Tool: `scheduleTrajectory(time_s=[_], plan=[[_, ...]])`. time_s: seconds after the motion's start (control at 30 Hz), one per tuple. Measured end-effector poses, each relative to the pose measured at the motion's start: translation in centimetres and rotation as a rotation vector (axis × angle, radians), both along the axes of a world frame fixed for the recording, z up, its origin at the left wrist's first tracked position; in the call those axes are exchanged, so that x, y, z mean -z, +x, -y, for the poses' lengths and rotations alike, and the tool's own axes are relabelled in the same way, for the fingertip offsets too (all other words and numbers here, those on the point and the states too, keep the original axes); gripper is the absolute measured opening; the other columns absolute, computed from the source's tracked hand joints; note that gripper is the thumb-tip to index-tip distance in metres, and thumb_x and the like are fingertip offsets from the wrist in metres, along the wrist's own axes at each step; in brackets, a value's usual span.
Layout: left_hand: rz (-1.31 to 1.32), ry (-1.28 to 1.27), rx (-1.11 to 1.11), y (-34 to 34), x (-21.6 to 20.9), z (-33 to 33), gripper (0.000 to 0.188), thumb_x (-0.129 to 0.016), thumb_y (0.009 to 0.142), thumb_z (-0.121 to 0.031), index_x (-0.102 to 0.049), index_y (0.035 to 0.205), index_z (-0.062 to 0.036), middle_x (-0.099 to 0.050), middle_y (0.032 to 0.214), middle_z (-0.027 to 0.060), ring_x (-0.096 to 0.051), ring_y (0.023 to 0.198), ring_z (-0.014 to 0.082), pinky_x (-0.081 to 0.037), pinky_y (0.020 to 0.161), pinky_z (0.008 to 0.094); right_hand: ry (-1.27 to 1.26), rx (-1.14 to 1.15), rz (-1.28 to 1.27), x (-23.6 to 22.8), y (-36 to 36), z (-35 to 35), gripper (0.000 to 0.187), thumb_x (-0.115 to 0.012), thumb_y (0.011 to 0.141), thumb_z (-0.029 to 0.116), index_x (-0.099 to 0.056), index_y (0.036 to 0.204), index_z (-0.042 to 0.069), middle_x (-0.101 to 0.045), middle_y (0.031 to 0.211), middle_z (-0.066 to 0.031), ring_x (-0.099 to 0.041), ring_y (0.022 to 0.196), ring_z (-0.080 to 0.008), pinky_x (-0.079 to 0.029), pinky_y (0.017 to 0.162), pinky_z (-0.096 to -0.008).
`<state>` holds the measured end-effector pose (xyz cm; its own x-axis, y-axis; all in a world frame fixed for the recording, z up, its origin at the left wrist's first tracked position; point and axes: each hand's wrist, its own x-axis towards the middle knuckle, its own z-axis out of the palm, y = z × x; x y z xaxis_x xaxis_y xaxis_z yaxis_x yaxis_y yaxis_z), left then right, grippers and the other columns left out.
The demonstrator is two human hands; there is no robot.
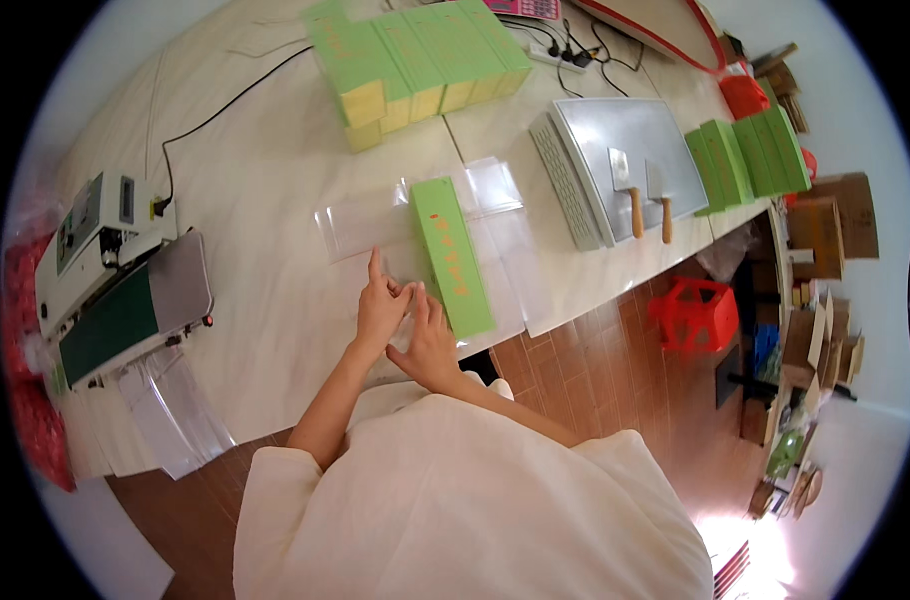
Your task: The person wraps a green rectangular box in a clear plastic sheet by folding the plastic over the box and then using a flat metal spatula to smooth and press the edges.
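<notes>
A long green box (450, 255) with orange markings lies on the table in front of me, slightly tilted in its direction. Clear plastic sheets or sleeves (510, 255) lie flat around it, one reaching out at its left (360, 228). My left hand (380, 308) is left of the box, index finger stretched away from me over the clear plastic and the other fingers bent. Beside the box's near left edge is my right hand (430, 345), fingers extended and thumb apart. The fingertips of both hands meet or nearly meet. I see nothing plainly held.
Stacked green boxes (425, 65) stand at the back, more green boxes (745, 160) at the right. Two wooden-handled scrapers (635, 210) lie on a metal-topped machine (625, 140). A sealing machine (125, 270) sits left; a red stool (695, 315) stands on the floor.
</notes>
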<state>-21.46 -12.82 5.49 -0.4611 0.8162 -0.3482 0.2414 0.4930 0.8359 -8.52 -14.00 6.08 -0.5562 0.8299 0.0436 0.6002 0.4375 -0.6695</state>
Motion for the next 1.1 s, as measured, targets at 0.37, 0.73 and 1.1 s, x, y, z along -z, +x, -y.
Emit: scheduleTrajectory(time_s=[0.37,0.73,1.1], plan=[[0.032,-0.058,0.111,2.6,-2.9,-3.9,0.085,-0.062,0.088,-0.013,-0.008,0.15,0.0072,-0.065,0.068,0.0124,-0.064,0.057,0.0264,-0.052,0.059,0.0369,-0.144,0.096,0.197,-3.2,2.5,0.1,0.07,-0.075,0.077,0.03,-0.039,0.128,-0.002,-0.056,0.104,-0.0209,-0.065,0.079,-0.0353,-0.053,0.059,-0.0439],[-0.229,0.028,0.061,-1.6,1.0,-6.6,0.082,-0.06,0.087,-0.02,-0.015,0.152,0.0011,-0.07,0.081,0.0176,-0.068,0.074,0.0337,-0.054,0.069,0.0431,-0.019,-0.026,0.239,-2.6,6.1,0.2,0.015,-0.061,0.091,0.018,-0.055,0.085,0.005,-0.062,0.081,-0.0106,-0.064,0.07,-0.0305,-0.051,0.057,-0.0423],[-0.04,0.341,-0.047,-2.0,-2.5,-13.8,0.068,-0.06,0.09,-0.018,-0.029,0.15,-0.0085,-0.062,0.114,0.0133,-0.064,0.091,0.0284,-0.053,0.081,0.0456,-0.418,0.276,0.068,-0.2,10.1,-0.6,0.031,-0.055,0.099,0.03,-0.058,0.086,0.002,-0.062,0.077,-0.0156,-0.059,0.067,-0.0326,-0.046,0.063,-0.0414]])
